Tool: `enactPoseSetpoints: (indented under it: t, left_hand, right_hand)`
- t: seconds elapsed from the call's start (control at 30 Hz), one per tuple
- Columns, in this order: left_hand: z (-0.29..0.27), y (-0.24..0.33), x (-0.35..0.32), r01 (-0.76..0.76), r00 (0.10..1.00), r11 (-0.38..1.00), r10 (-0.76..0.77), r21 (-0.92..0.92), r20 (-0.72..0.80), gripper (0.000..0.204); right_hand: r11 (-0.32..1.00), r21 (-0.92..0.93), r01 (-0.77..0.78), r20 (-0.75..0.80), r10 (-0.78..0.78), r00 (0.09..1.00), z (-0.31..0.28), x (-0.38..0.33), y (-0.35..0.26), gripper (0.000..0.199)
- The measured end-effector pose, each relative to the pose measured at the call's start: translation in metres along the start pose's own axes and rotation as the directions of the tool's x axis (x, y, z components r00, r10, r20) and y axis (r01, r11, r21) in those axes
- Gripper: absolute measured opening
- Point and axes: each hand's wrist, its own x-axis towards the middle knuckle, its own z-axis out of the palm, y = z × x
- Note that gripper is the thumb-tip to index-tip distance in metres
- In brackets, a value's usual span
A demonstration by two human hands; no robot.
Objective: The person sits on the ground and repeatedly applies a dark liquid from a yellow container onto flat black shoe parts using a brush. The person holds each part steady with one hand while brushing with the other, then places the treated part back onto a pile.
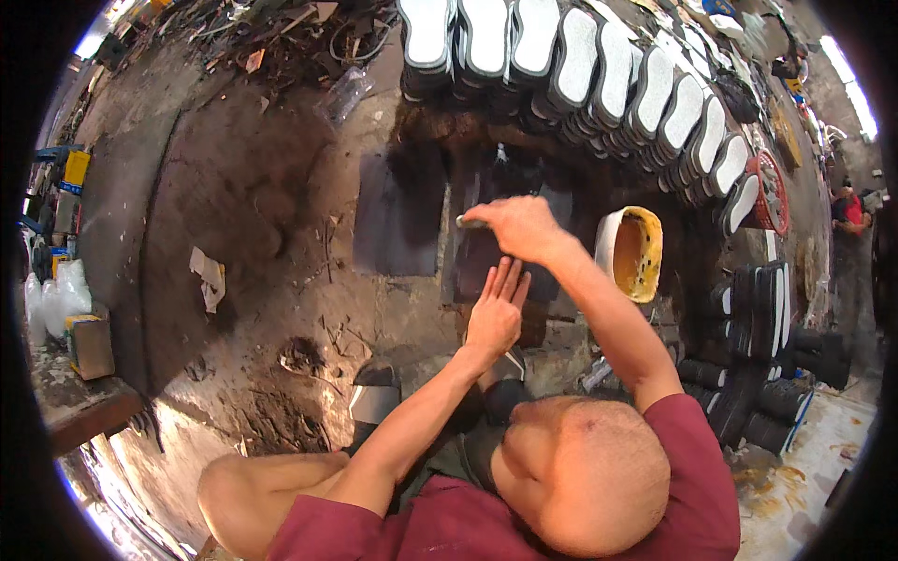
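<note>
My left hand (494, 316) rests flat with its fingers stretched out at the near part of a dark sheet (468, 288). Just beyond it, my right hand (526, 227) is closed over the same sheet. A small pale tip shows at its left end; what the fingers hold is mostly hidden and too small to name. A second dark, rectangular sheet (400, 220) lies flat on the floor to the left. Right of my right hand stands a white tub (606, 251) with a yellow-crusted rim and brown contents.
Stacks of sole-shaped pieces (613, 75) with pale tops curve along the far and right side. More dark stacks (760, 309) stand at right near a red basket (772, 192). A ledge (89, 411) juts in at left. Another person (849, 215) is far right.
</note>
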Motion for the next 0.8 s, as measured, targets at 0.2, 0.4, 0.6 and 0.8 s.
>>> enactPoseSetpoints:
  t: [0.2,0.4,0.6,0.8]
  left_hand:
    - [0.066,0.049,-0.048,0.018,0.903,0.928,0.144,-0.372,0.405,0.051]
    - [0.06,0.059,-0.053,-0.077,0.939,0.961,0.159,-0.265,0.304,0.05]
    - [0.02,0.02,0.01,-0.003,0.999,1.0,0.003,-0.005,0.047,0.059]
    - [0.017,0.016,0.003,0.026,0.999,0.999,-0.025,-0.04,0.021,0.051]
  right_hand:
    - [0.983,-0.073,0.165,-0.273,-0.179,0.945,0.064,-0.082,-0.076,0.047]
    - [0.831,0.474,0.292,-0.605,0.066,0.793,0.016,-0.112,-0.071,0.054]
    - [0.899,0.431,-0.075,-0.41,0.269,0.872,-0.038,-0.061,0.066,0.039]
    - [0.899,0.343,-0.273,-0.122,0.33,0.936,-0.023,0.023,0.15,0.044]
